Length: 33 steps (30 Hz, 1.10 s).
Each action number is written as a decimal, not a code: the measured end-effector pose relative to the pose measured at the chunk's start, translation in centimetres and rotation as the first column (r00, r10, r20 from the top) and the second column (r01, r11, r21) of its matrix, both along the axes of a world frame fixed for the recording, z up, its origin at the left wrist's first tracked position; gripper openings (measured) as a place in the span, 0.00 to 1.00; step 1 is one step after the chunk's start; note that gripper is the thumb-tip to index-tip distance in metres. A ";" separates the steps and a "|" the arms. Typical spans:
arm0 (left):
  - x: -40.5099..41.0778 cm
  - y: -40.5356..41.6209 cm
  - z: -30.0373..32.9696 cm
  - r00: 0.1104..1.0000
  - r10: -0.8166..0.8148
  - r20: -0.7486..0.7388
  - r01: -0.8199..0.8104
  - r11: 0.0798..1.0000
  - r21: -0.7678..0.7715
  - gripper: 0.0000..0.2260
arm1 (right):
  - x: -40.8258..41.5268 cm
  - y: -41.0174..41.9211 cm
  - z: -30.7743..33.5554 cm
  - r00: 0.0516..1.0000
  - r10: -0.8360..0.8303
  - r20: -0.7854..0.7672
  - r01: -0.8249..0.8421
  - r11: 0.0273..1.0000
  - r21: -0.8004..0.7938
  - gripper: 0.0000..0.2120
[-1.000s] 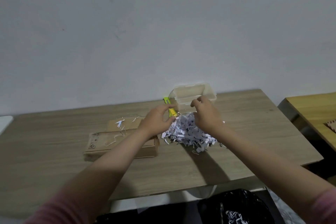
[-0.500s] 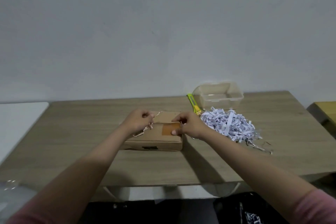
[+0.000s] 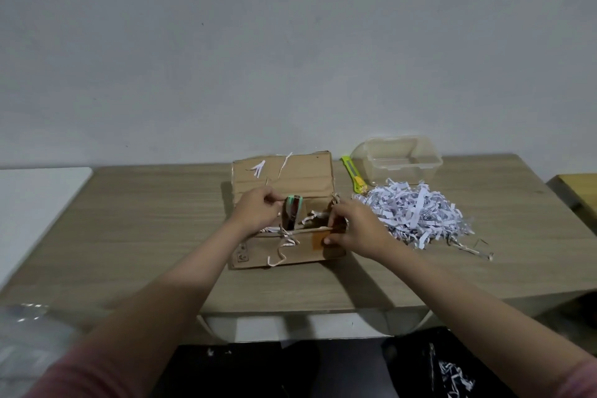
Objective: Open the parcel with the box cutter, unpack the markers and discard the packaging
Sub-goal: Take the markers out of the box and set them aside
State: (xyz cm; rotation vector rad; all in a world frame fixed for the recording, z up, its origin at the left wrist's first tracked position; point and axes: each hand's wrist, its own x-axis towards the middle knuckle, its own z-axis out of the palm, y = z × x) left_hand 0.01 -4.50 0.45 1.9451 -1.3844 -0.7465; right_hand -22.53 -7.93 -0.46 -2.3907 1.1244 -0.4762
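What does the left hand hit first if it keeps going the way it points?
Probably the raised flap of the brown cardboard box, just beyond the left hand holding the green-banded marker bundle; depth unclear.

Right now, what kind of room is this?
Probably a plain home or office workroom: a wooden table against a bare wall, an open parcel, a box cutter and shredded paper. No sign says for sure.
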 end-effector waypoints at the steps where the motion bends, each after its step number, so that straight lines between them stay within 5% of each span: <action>1: 0.0 0.2 -0.3 1.000 0.011 -0.026 -0.011 1.000 0.006 0.05 | 0.2 0.1 0.0 0.999 -0.003 -0.033 0.002 1.000 -0.026 0.15; 5: -0.3 0.7 -1.5 0.992 0.041 -0.119 -0.035 0.998 0.055 0.07 | 1.5 0.3 0.7 0.995 -0.080 -0.056 0.069 0.981 -0.180 0.13; 8: -0.5 0.9 -1.7 0.972 -0.108 -0.210 0.133 0.985 0.111 0.15 | 3.1 0.3 1.0 0.996 -0.011 0.085 0.029 0.976 -0.217 0.06; 10: -0.6 1.0 -1.8 0.944 -0.193 -0.268 0.239 0.960 0.148 0.19 | 4.2 -0.2 0.7 0.995 0.088 0.048 -0.077 0.977 -0.199 0.10; 15: 0.5 1.4 -1.6 0.988 -0.067 0.141 0.053 0.993 0.105 0.12 | 5.6 -1.2 -0.1 0.967 0.065 -0.246 -0.095 0.989 -0.111 0.12; 20: 0.6 1.3 -1.0 0.960 -0.097 0.261 0.023 0.962 0.273 0.09 | 5.7 -1.1 -0.9 0.907 0.015 -0.420 -0.053 0.995 -0.080 0.13; 26: 0.0 0.0 -1.1 0.946 -0.293 0.136 0.177 0.822 0.541 0.11 | 6.8 -1.6 -0.6 0.699 0.178 -0.692 -0.111 0.984 0.141 0.15; 33: -0.6 -0.3 -0.6 0.960 -0.272 -0.062 0.260 0.795 0.548 0.08 | 7.2 -2.1 0.4 0.704 0.343 -0.621 -0.172 0.932 0.320 0.29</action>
